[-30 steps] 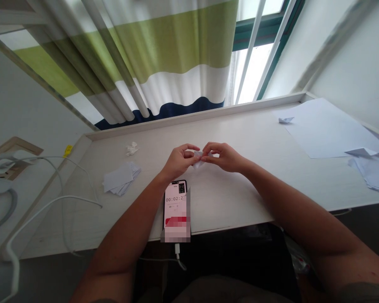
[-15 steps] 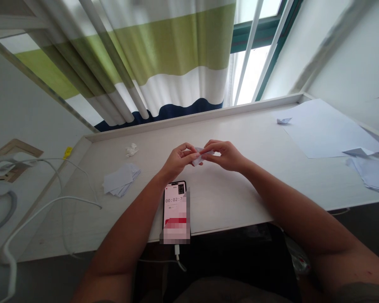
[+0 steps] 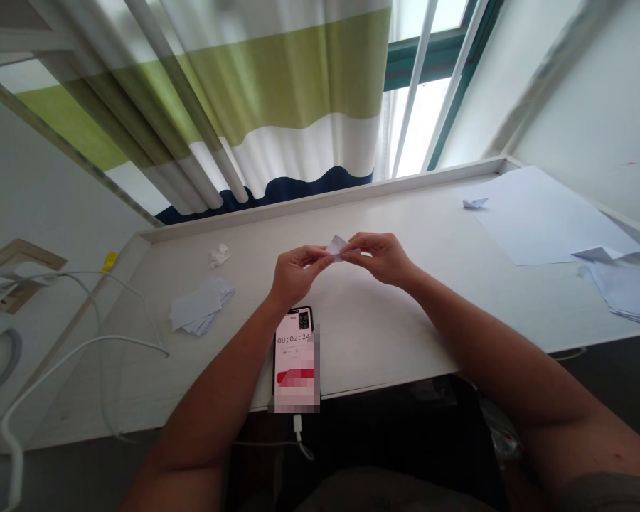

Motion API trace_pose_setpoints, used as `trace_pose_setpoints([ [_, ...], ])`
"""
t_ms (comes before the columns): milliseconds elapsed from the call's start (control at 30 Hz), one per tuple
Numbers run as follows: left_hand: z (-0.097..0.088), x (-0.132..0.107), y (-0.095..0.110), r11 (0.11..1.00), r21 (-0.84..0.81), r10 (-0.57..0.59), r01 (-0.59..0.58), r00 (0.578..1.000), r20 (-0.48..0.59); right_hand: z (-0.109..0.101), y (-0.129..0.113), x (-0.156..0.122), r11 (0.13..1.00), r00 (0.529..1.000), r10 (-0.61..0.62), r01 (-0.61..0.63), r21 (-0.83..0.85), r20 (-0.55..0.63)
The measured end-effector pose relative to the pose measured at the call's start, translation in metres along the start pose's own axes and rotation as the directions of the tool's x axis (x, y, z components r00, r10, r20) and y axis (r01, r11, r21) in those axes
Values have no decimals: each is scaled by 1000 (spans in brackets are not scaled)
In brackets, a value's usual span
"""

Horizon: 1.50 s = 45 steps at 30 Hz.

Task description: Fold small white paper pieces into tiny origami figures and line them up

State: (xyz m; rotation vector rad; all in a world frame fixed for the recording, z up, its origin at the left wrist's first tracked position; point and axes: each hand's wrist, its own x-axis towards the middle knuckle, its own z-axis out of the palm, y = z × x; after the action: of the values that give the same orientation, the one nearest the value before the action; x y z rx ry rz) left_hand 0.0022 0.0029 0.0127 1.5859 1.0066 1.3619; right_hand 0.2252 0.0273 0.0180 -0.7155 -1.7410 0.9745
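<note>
A small folded piece of white paper (image 3: 336, 247) is held above the white desk (image 3: 384, 334), pinched from both sides. My left hand (image 3: 294, 272) grips its left end with thumb and fingertips closed. From the right, my right hand (image 3: 380, 257) pinches the other end, fingers curled together. Most of the paper is hidden by my fingers; only a small pointed fold shows between them.
A phone (image 3: 295, 354) with a running timer lies at the desk's front edge, cabled. Small paper pieces (image 3: 200, 306) and a crumpled scrap (image 3: 218, 255) lie left. Large sheets (image 3: 533, 217), a tiny folded shape (image 3: 474, 203) and more paper (image 3: 621, 288) lie right. White cables (image 3: 85, 341) trail left.
Both hands have lifted the folded paper slightly and moved a little apart, so more of its pointed fold shows. The phone timer has advanced.
</note>
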Motion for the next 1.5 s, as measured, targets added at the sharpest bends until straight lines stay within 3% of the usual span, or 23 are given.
trace_pose_setpoints([
  [133, 2, 2, 4, 998, -47, -41, 41, 999, 1, 5, 0, -1, 992, 996, 87, -86, 92, -1],
  [367, 2, 5, 7, 988, -100, -116, 119, 993, 34, 11, 6, -1, 949, 989, 145, -131, 286, -30],
  [767, 2, 4, 2, 986, -65, -142, 151, 982, 127, 8, 0, 0, 910, 942, 310, -333, 249, 129],
  [1033, 2, 4, 4, 982, -41, -175, 184, 971, 166, 10, -1, 0, 924, 946, 317, -323, 203, 62],
  [1167, 4, 3, 1, 983, -23, -179, 184, 973, 142, 11, 3, -1, 922, 946, 306, -323, 214, 109],
  [1233, 5, 2, 0, 991, 40, -127, 125, 991, 51, 12, 6, -1, 926, 947, 304, -320, 203, 104],
  [1333, 6, 0, -1, 944, 321, 115, -77, 988, -99, 15, 10, -2, 932, 947, 318, -321, 170, 48],
  [1400, 6, -2, -1, 837, 502, 276, -220, 960, -40, 17, 10, -2, 935, 948, 318, -315, 166, 5],
  [1500, 5, -3, -2, 728, 582, 354, -364, 925, 135, 17, 8, -1, 939, 956, 291, -278, 201, -41],
])
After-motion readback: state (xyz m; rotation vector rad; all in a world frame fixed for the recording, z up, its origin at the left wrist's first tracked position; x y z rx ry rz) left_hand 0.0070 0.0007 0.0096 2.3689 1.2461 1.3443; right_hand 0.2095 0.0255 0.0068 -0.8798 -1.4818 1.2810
